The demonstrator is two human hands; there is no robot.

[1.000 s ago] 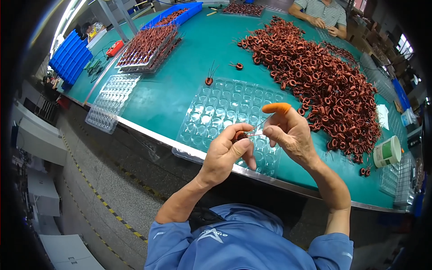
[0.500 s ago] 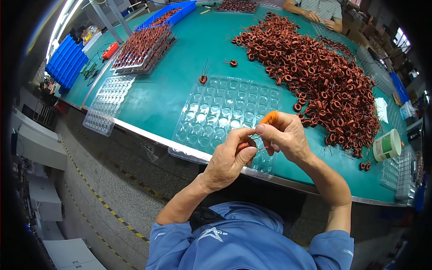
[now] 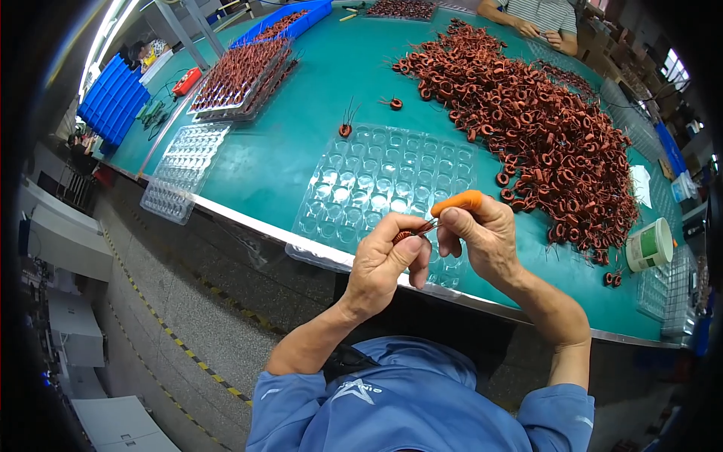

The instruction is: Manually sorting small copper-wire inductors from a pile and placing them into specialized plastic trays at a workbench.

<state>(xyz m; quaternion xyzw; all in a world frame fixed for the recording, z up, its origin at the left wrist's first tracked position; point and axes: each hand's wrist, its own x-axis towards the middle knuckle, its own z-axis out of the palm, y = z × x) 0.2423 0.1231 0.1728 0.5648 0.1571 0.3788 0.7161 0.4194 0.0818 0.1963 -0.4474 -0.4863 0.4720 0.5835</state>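
Note:
Between the thumb and fingers of my left hand (image 3: 374, 265) sits a copper-wound ring coil (image 3: 404, 236), partly covered by the fingertips. Its thin wire leads (image 3: 427, 227) point toward my right hand (image 3: 488, 239), whose thumb and index finger pinch at their ends. An orange finger cot (image 3: 458, 202) covers that index finger. Both hands are over the near edge of a clear plastic tray (image 3: 310, 197) with round pockets. One coil (image 3: 345, 130) stands at the tray's far left corner, leads up, and another loose coil (image 3: 395, 105) lies just beyond the tray.
A large heap of coils (image 3: 542, 143) covers the table's right side, near a white-green bucket (image 3: 649, 245). Filled stacked trays (image 3: 239, 79), a blue bin (image 3: 312, 15) and an overhanging tray (image 3: 181, 169) are at left. Across the table another person's hands (image 3: 538, 32) work.
The coil has turned in my left hand, and its leads now reach toward my right fingers. My right index finger has straightened, and that hand has shifted slightly right.

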